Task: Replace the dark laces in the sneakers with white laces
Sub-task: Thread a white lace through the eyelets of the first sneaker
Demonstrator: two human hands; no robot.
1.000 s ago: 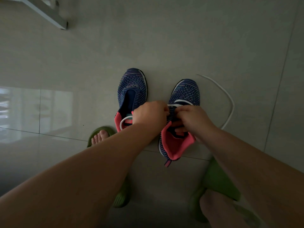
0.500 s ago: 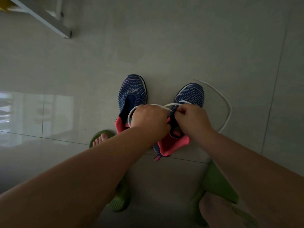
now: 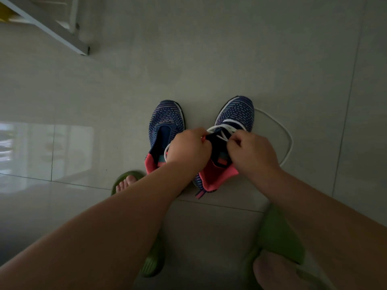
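Two sneakers (image 3: 167,130) side by side on floor (image 3: 209,49)

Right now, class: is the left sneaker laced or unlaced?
Unlaced: the left sneaker shows a bare dark tongue, with no lace across it.

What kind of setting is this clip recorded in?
Probably a home interior, lit dimly. The glossy tiled floor mirrors a window, the person wears green slippers, and a white furniture frame stands at upper left. The sneakers sit on the floor.
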